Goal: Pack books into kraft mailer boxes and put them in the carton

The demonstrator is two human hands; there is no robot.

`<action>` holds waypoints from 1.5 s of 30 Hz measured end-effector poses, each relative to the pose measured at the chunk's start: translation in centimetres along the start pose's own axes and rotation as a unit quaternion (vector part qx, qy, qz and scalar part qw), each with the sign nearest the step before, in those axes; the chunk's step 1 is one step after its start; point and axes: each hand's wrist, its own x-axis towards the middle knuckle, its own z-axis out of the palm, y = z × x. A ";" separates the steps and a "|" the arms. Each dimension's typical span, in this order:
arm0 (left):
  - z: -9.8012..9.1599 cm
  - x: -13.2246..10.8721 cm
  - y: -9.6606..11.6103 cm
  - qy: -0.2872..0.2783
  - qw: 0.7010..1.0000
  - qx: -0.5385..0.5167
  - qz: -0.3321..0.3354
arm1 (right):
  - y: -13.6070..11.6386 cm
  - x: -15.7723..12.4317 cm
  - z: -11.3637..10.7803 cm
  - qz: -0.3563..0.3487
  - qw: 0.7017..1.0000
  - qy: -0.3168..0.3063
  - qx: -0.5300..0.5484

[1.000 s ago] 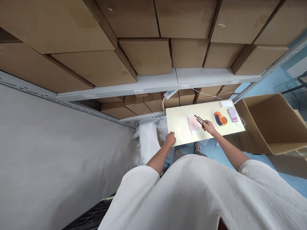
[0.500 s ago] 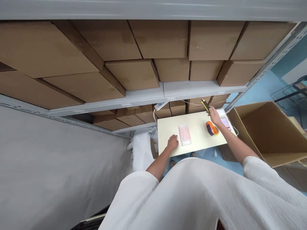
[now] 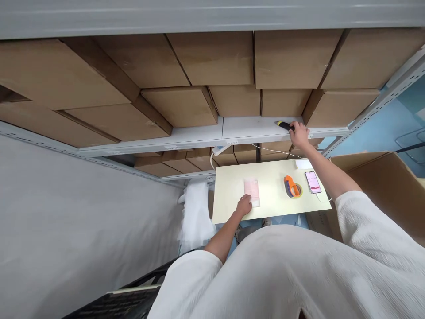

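My right hand (image 3: 299,134) is closed around a black and yellow utility knife (image 3: 284,126), held at the front of the grey shelf (image 3: 247,128), below the cardboard boxes. The knife's tip points left. Down on the cream table (image 3: 229,181), my left hand (image 3: 245,205) has its fingers on the lower left edge of a flat pink and white packet (image 3: 251,190). The packet is slightly blurred. To its right lies an orange tape dispenser (image 3: 291,186) with a roll of tape.
A phone (image 3: 312,182) with a lit screen and a small white box (image 3: 303,164) lie at the table's right end. Cardboard boxes (image 3: 212,60) fill the shelves ahead. A large carton (image 3: 381,186) stands at right, white wrapping (image 3: 197,217) at left.
My right hand has moved the utility knife up and forward from over the table to the shelf front. My left hand has shifted right onto the packet's edge.
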 end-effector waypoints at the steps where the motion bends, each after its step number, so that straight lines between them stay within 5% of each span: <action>1: 0.0 0.0 0.1 0.000 1.000 0.000 -0.003 | 0.1 0.4 0.3 -0.005 1.000 0.008 0.006; 9: 0.0 0.0 0.2 0.014 0.999 -0.030 -0.030 | -0.4 -0.5 0.1 -0.055 0.994 0.060 0.068; 13: 0.1 -0.2 -0.2 0.023 0.998 -0.049 -0.035 | -2.4 -4.8 0.9 -0.115 0.984 0.044 0.132; 17: 0.2 -0.4 -0.7 0.023 0.997 -0.051 -0.045 | -4.6 -12.1 5.5 -0.132 0.959 -0.049 0.247; 19: 0.1 -0.5 -0.9 0.024 0.997 -0.046 -0.049 | -5.5 -16.5 8.6 -0.068 0.939 -0.143 0.305; 22: 0.1 -0.7 -1.3 0.026 0.997 -0.045 -0.050 | -6.7 -22.6 13.0 0.116 0.891 -0.288 0.330; 26: 0.4 -0.7 -1.7 0.025 0.998 -0.057 -0.027 | -8.0 -28.2 16.4 0.300 0.825 -0.369 0.305; 31: 0.6 -0.4 -2.0 0.007 0.998 -0.068 0.007 | -9.2 -30.5 18.2 0.365 0.795 -0.376 0.305; 40: 1.0 -0.8 -2.3 -0.043 0.996 -0.070 0.028 | -10.4 -30.5 18.8 0.452 0.749 -0.349 0.336; 45: 1.2 -0.7 -3.1 -0.004 0.988 -0.150 0.043 | -12.7 -30.0 18.1 0.440 0.760 -0.320 0.355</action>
